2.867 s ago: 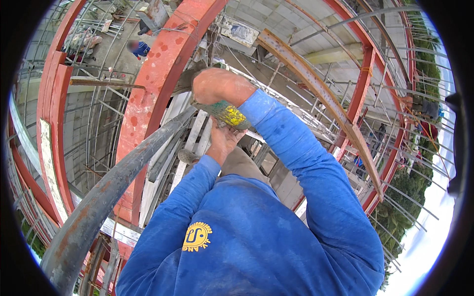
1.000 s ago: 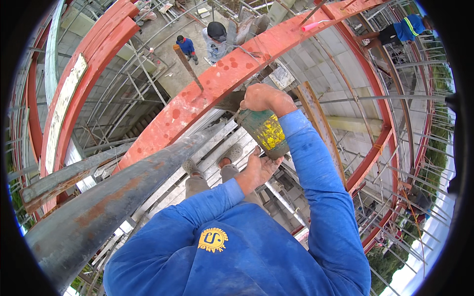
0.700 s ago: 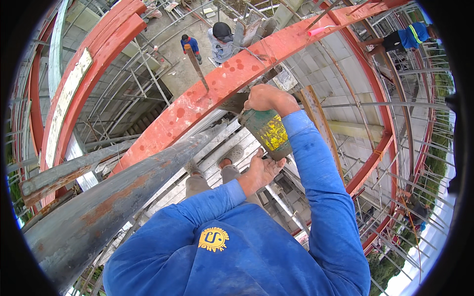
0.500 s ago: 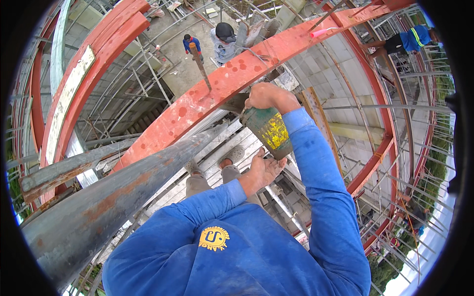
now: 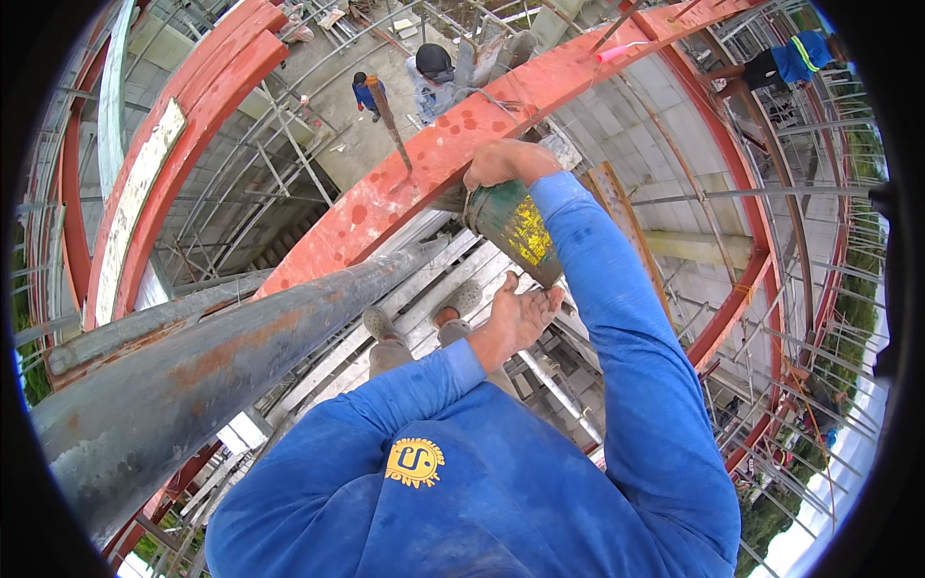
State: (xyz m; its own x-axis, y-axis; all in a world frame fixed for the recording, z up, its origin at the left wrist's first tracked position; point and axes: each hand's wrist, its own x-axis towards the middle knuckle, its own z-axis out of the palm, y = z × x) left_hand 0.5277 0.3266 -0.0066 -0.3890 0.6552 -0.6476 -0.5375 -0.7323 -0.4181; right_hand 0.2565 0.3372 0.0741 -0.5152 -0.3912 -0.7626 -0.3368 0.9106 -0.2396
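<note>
My right hand (image 5: 508,164) is closed on the upper edge of a worn green bucket (image 5: 513,231) with yellow markings. The bucket hangs tilted just on my side of a curved red steel beam (image 5: 424,171). Below its lower end, my left hand (image 5: 520,318) is open, palm up and fingers spread. Whether its fingertips touch the bucket I cannot tell. What the bucket contains is hidden from this view.
A rusty grey pipe (image 5: 241,356) runs diagonally along my left. My feet stand on narrow planks (image 5: 405,332). A rusty rod (image 5: 390,125) rises from the beam. Beyond it are a person in a dark cap (image 5: 436,72), another far below (image 5: 366,94), and scaffolding.
My right hand and the bucket have shifted slightly up and left in view. My left hand stays open beneath, its fingers a little more raised. The view has turned slightly.
</note>
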